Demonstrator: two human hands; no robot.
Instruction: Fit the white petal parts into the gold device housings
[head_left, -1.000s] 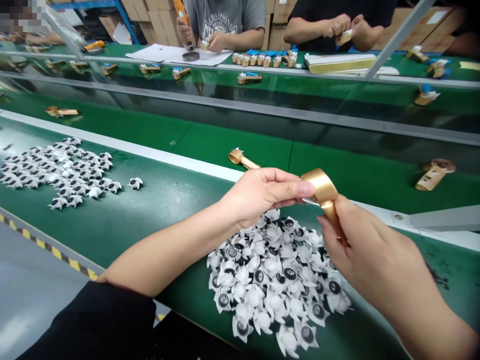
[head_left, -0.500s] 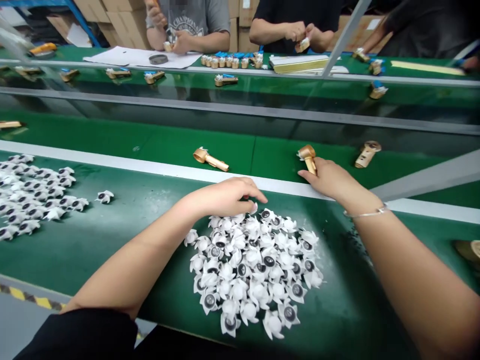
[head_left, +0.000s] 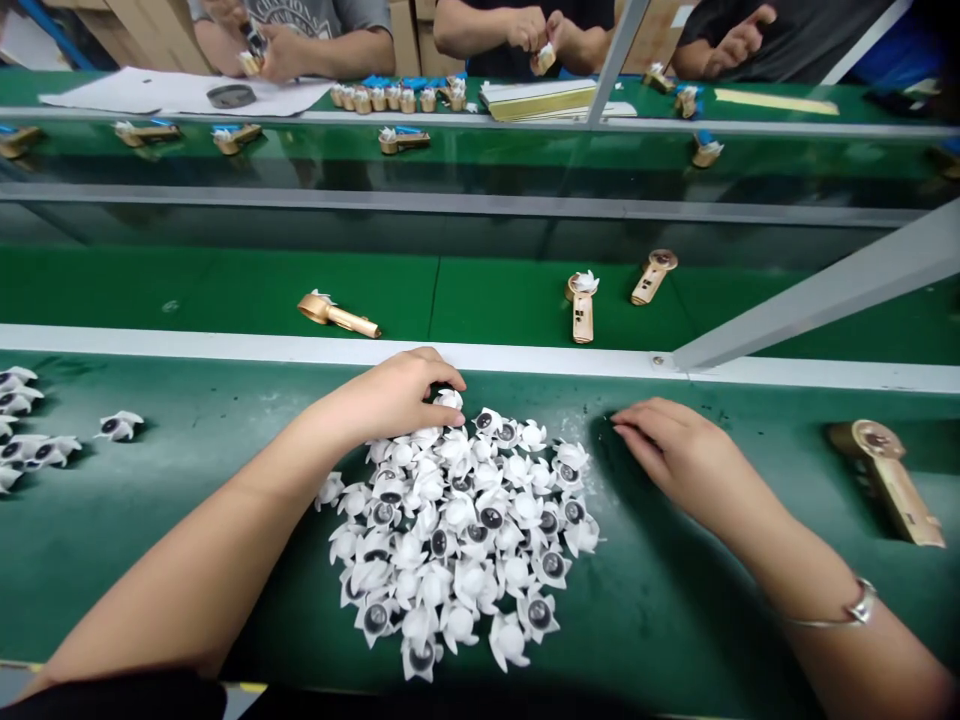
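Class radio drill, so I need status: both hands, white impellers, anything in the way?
Left hand at a white impeller, grip unclear. Right hand right of the impeller pile. Nothing seen blocking either hand.

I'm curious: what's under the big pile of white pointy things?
The pile of white bladed pieces lies on the green tabletop, which shows around its edge. Beneath the middle, the pieces hide what's there, so I can't tell.

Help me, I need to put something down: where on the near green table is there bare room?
Left: a wide patch between the lone white bladed piece and the left forearm. Right: between the bladed pile and the right forearm, or between the right hand and the gold casing. Crowded: the middle, where the pile reaches the left hand.
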